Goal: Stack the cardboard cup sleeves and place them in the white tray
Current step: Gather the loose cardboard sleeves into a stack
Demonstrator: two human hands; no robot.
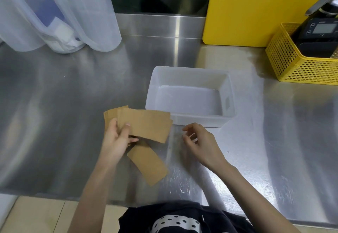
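My left hand grips a fanned stack of brown cardboard cup sleeves by its left end, just above the steel counter. One more flat sleeve lies loose on the counter below the stack, partly under my left fingers. To the right of the stack, my right hand hovers with curled, parted fingers and holds nothing. The white tray stands just behind both hands, and I see nothing in it.
Translucent plastic jugs stand at the back left. A yellow board leans on the back wall. A yellow perforated basket with a black device sits at the right. The counter's front edge runs near my body.
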